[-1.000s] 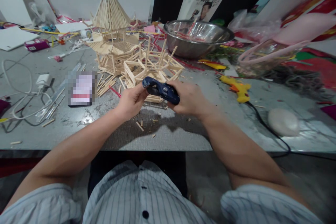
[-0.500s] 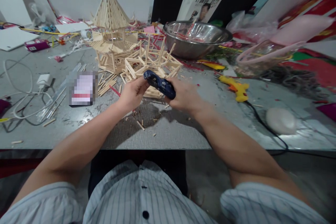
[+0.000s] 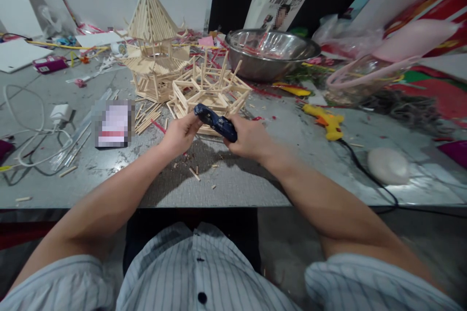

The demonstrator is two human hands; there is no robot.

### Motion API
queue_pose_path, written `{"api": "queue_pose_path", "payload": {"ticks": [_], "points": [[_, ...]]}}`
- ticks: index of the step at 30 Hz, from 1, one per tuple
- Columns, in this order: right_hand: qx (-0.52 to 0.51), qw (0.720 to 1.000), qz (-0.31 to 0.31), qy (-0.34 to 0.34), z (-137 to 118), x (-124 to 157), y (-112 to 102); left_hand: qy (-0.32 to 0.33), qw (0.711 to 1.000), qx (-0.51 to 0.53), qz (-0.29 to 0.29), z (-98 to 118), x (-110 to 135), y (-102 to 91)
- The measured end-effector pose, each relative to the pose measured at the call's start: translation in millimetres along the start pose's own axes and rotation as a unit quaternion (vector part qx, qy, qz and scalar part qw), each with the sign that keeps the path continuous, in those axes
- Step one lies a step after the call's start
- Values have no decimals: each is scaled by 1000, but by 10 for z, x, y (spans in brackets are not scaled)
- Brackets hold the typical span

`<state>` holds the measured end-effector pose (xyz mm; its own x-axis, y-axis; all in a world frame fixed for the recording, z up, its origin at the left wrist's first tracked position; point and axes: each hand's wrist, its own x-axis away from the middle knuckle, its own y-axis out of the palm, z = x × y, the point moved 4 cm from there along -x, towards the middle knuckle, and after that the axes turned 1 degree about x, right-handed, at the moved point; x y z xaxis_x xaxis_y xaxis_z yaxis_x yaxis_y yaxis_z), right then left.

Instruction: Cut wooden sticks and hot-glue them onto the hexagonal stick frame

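Note:
My right hand (image 3: 248, 137) grips a dark blue glue gun (image 3: 215, 121), its nozzle pointing left. My left hand (image 3: 179, 133) is closed in a pinch right at the nozzle, holding something too small to make out. Both hands hover just above the grey table (image 3: 237, 180), directly in front of a low wooden stick frame (image 3: 207, 92). Behind that frame stands a taller stick pagoda with a pointed roof (image 3: 153, 43).
Loose sticks (image 3: 146, 117) lie left of the frame. A yellow glue gun (image 3: 326, 120) with a black cord and a white oval lump (image 3: 387, 165) lie at the right. A steel bowl (image 3: 272, 53) sits behind. White charger and cables (image 3: 60, 112) are at the left.
Both hands with the blue glue gun have moved away from me and slightly left, closer to the low stick frame.

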<state>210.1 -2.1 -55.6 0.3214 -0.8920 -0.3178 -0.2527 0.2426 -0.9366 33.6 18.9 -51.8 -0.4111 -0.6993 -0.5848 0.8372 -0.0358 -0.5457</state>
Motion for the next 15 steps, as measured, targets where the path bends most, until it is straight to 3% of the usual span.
{"api": "queue_pose_path", "payload": {"ticks": [10, 15], "points": [[-30, 999, 14, 2, -27, -15, 64, -18, 998, -22, 48, 19, 34, -25], [-67, 998, 2, 7, -52, -4, 81, 66, 993, -64, 79, 97, 34, -71]]}}
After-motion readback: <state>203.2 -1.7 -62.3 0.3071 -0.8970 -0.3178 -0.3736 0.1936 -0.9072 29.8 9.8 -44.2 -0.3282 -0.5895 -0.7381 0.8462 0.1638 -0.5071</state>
